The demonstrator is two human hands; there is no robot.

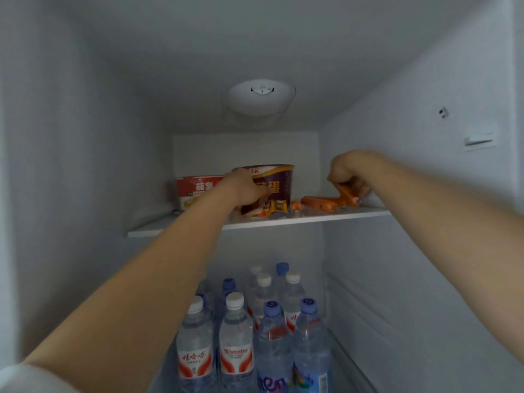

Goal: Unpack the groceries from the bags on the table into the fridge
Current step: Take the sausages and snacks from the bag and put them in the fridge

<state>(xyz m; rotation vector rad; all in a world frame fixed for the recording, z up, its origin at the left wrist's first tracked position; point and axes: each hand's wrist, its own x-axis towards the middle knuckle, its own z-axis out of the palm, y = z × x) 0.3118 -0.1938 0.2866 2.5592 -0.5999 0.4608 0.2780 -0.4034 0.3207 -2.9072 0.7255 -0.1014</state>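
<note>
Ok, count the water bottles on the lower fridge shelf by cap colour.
White-capped bottles: 5
Blue-capped bottles: 4 plainly seen; a fifth may hide at the left
Total: 9 plainly seen

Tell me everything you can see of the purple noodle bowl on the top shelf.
The purple bowl stands upright on the white shelf, well back, just right of a red bowl. It looks like a paper tub with yellow characters and a pale rim. The left hand covers its lower left; small snack packets lie before it.
</note>
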